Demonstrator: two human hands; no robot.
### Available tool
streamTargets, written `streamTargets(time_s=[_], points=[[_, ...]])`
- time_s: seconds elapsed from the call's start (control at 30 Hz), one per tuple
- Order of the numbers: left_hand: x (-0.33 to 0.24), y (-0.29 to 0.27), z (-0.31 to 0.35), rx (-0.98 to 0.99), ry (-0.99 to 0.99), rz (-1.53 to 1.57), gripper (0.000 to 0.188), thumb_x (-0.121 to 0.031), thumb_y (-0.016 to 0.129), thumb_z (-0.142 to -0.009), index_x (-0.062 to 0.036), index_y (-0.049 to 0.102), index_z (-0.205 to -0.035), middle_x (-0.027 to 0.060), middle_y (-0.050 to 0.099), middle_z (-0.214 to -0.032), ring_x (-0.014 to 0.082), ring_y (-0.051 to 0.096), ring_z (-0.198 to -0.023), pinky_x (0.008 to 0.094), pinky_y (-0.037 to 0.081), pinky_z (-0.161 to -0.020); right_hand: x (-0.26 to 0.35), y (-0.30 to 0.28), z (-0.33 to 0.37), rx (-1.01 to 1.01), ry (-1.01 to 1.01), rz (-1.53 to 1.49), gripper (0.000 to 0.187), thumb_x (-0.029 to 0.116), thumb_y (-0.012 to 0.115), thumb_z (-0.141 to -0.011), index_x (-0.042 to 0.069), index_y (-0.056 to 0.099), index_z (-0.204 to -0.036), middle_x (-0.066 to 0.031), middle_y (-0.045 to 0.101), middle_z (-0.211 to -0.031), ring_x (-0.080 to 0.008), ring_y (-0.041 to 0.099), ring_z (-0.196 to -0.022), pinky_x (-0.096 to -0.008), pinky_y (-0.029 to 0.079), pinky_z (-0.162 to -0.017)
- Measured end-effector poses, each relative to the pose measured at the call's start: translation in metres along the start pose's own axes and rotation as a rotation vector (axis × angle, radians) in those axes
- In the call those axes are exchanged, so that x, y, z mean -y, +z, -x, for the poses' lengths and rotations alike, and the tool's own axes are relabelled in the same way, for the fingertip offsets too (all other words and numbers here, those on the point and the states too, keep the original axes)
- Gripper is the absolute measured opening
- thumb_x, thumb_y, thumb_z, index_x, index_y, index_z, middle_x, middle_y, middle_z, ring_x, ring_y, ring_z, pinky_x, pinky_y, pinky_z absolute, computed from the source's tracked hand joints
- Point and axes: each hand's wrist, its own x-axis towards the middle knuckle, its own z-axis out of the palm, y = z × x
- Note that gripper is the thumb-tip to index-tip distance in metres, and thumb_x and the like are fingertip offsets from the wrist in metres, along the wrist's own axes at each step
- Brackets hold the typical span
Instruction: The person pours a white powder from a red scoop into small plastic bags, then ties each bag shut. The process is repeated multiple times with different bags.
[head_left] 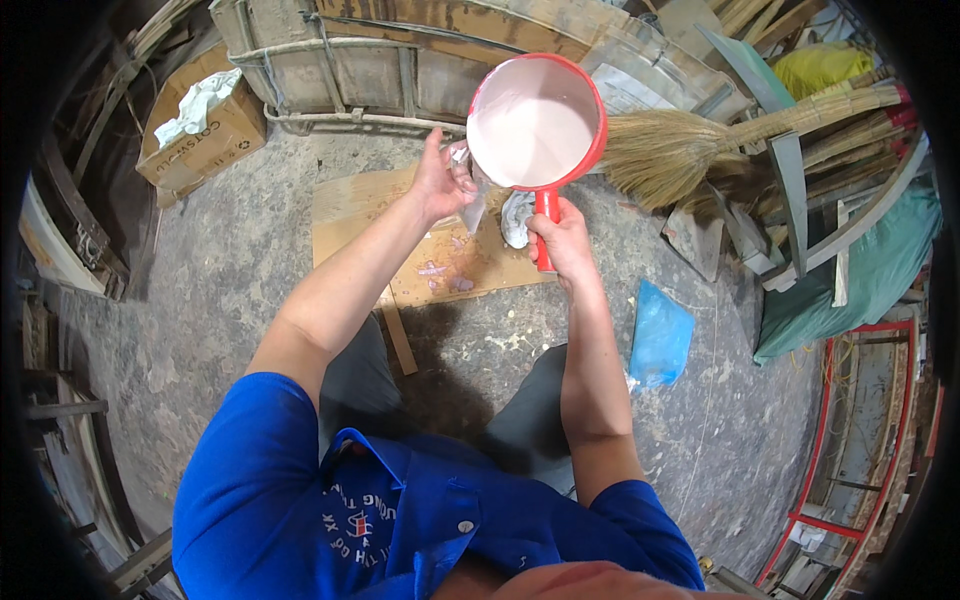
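— Red pot?
— Held over the brown board; probably stiff, front-heavy, best taken by its handle, where the right hand was wrapped.
— Left hand?
— Pinched a translucent scrap above the board.

Broom right of pot, carton left.

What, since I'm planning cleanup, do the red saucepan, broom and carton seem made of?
Red saucepan: coated metal or plastic, glossy; smooth red surface with a sheen. Broom: probably matte dried plant fibre; fine tan strands fan out. Carton: likely matte cardboard; flat brown panels with folded edges.
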Motion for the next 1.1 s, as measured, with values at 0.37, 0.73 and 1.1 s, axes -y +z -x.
streamTargets(time_s=[0.37,0.73,1.1], points=[[-0.004,0.001,0.000,-0.008,0.066,-0.159,0.055,-0.062,0.040,-0.084,-0.0132,0.050,-0.109,-0.0031,0.034,-0.061,0.0097,0.029,-0.050,0.0236,0.030,-0.047,-0.003,-0.001,-0.002,0.001,0.015,0.107,0.013,0.002,0.052,-0.076,0.001,0.045,-0.087,-0.0043,0.050,-0.060,-0.0130,0.048,-0.043,-0.0269,0.041,-0.040],[0.012,0.003,0.009,0.080,-0.186,-0.386,0.051,-0.064,0.042,-0.082,-0.0152,0.052,-0.092,-0.0054,0.033,-0.061,0.0090,0.033,-0.051,0.0234,0.031,-0.048,-0.010,-0.001,-0.013,-0.074,0.011,0.095,0.011,0.002,0.052,-0.077,0.001,0.045,-0.085,-0.0052,0.051,-0.060,-0.0129,0.049,-0.042,-0.0265,0.040,-0.039],[0.020,0.004,0.017,0.201,-0.318,-0.409,0.055,-0.065,0.037,-0.084,-0.0121,0.052,-0.089,-0.0057,0.035,-0.059,0.0081,0.033,-0.049,0.0229,0.034,-0.044,-0.027,-0.027,-0.023,-0.053,0.117,-0.330,0.011,0.003,0.054,-0.074,0.005,0.046,-0.081,-0.0037,0.050,-0.059,-0.0129,0.047,-0.042,-0.0266,0.041,-0.040]])
